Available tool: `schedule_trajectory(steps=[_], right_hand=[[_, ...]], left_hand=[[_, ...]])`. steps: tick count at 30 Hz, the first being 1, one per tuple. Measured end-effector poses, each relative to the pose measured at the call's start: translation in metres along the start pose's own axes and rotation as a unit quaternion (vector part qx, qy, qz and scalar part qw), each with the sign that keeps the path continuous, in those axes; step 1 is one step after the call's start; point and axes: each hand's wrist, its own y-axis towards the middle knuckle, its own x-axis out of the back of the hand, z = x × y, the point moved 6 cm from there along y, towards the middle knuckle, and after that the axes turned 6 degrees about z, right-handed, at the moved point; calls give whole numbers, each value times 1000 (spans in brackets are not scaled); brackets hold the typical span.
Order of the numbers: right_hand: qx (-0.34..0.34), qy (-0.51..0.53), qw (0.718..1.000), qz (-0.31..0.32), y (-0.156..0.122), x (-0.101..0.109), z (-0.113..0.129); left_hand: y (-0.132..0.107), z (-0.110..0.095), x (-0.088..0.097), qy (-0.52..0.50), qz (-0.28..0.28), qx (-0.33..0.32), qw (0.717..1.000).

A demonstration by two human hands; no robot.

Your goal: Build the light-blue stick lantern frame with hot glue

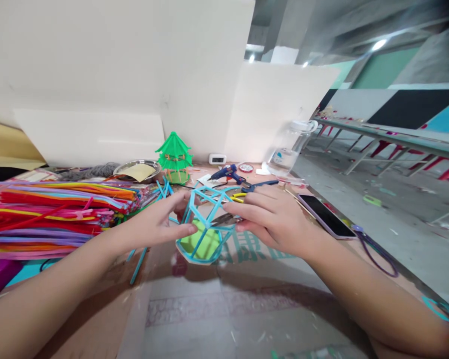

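A small openwork frame of light-blue pipe cleaners with a lime-green base stands in front of me, slightly tilted. My left hand grips its left side, with the thumb at the front and the other fingers partly hidden behind the struts. From the right, my right hand is closed around a metal-tipped hand tool. The tool's pointed end reaches the frame's middle joint. Its handles are mostly covered by my fingers, so I cannot tell scissors from pliers.
Bundles of colourful pipe cleaners lie at left. Behind stand a green pagoda model, a metal bowl, a blue glue gun and a water bottle. A phone lies near the table's right edge.
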Motion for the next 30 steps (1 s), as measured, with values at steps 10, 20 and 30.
schedule_trajectory(steps=[10,20,30], right_hand=[[0,27,1000,2,1,-1,2],[-4,72,997,10,2,-2,1],[2,82,997,5,2,-3,0]], left_hand=[[-1,6,-3,-43,9,-5,999],[-1,2,-2,12,3,-9,1000],[-1,5,-4,-10,29,-9,1000]])
